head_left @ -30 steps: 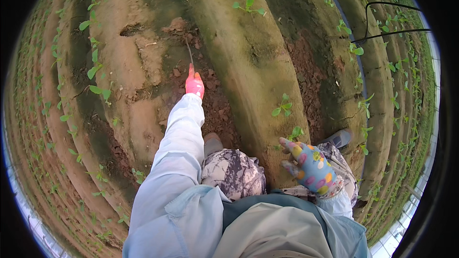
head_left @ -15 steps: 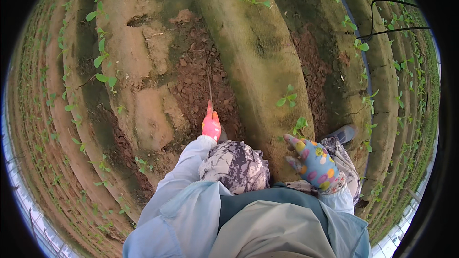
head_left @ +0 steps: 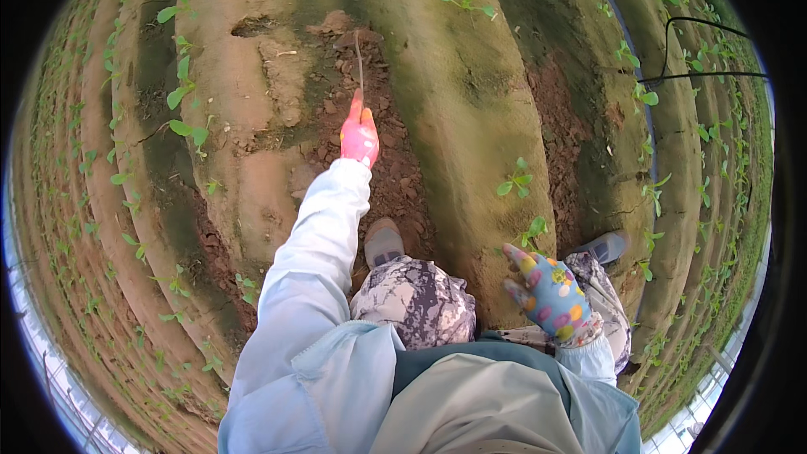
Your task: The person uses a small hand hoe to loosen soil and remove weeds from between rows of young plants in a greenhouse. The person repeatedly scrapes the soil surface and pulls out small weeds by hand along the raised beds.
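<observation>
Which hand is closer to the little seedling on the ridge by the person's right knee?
Right. The right hand, in a spotted glove, hovers open just below the seedling. The left hand, in a pink glove, is stretched out over the furrow, gripping a thin tool, well away.

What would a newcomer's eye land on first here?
Probably the left hand in a pink glove, stretched out over the dark furrow and gripping a thin tool whose tip meets the soil. Next, the right hand in a spotted glove, raised open near seedlings on the ridge.
</observation>
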`<action>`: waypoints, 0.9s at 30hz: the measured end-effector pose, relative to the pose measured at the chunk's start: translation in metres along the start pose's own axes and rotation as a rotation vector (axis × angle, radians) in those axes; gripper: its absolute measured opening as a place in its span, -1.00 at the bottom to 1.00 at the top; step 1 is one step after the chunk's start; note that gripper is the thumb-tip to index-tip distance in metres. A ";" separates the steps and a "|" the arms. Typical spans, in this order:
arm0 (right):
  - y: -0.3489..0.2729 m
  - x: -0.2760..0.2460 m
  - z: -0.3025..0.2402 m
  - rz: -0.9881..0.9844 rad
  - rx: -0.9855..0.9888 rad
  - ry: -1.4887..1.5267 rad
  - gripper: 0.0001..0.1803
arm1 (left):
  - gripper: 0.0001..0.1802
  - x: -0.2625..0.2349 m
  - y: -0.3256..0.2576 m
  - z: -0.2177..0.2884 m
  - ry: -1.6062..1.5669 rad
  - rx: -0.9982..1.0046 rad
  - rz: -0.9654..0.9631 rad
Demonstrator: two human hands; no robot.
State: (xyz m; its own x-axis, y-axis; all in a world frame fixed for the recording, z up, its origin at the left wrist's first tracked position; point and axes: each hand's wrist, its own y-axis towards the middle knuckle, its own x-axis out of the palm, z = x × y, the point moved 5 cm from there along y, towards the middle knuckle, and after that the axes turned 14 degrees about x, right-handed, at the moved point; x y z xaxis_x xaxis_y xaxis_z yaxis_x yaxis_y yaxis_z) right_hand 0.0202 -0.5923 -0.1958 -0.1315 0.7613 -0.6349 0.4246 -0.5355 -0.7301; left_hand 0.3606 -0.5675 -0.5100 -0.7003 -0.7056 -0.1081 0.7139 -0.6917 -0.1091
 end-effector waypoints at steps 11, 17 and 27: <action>0.022 0.019 0.004 -0.095 0.023 -0.052 -0.44 | -0.56 -0.090 0.082 -0.052 0.255 -0.067 0.061; 0.020 0.017 0.001 -0.045 0.011 -0.068 -0.44 | -0.52 -0.120 -0.024 -0.073 0.086 -0.115 0.063; 0.014 0.023 0.001 0.042 -0.061 -0.073 -0.43 | -0.51 -0.063 -0.216 -0.077 0.022 -0.408 0.156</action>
State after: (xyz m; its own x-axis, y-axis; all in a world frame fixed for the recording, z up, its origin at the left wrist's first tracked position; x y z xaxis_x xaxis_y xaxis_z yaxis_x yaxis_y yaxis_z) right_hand 0.0226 -0.5821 -0.2210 -0.1765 0.7086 -0.6831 0.4844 -0.5417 -0.6870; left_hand 0.2508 -0.3620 -0.5553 -0.5873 -0.7902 -0.1750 0.7547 -0.4565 -0.4712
